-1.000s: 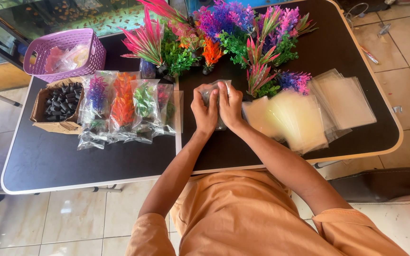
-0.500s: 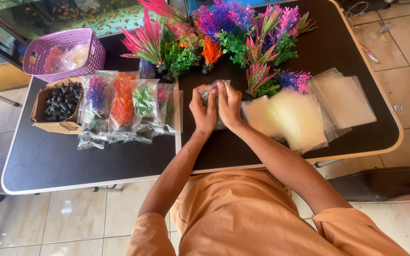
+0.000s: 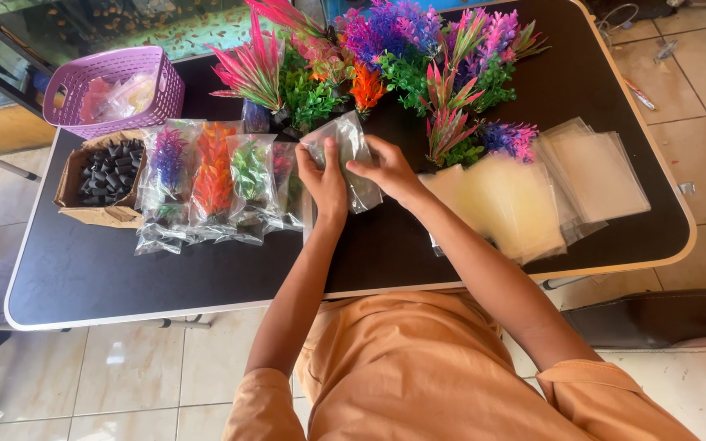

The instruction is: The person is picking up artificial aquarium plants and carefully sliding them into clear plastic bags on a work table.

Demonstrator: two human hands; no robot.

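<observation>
Both my hands hold one clear plastic bag (image 3: 350, 155) above the black table (image 3: 206, 273). My left hand (image 3: 323, 181) grips its left edge, my right hand (image 3: 387, 169) its right side. The bag looks empty and slightly crumpled. Just left of my left hand lie several filled bags (image 3: 214, 180) with purple, orange and green plastic plants inside. Behind the bag a heap of loose artificial plants (image 3: 386, 65) in pink, green, orange and purple spreads across the table's far side.
A stack of empty clear bags (image 3: 533, 196) lies to the right of my right arm. At the left stand a cardboard box of black bases (image 3: 108, 171) and a purple basket (image 3: 116, 90). Tiled floor surrounds the table.
My hands have parted slightly, pulling the clear bag wider between them. The rest of the table looks the same.
</observation>
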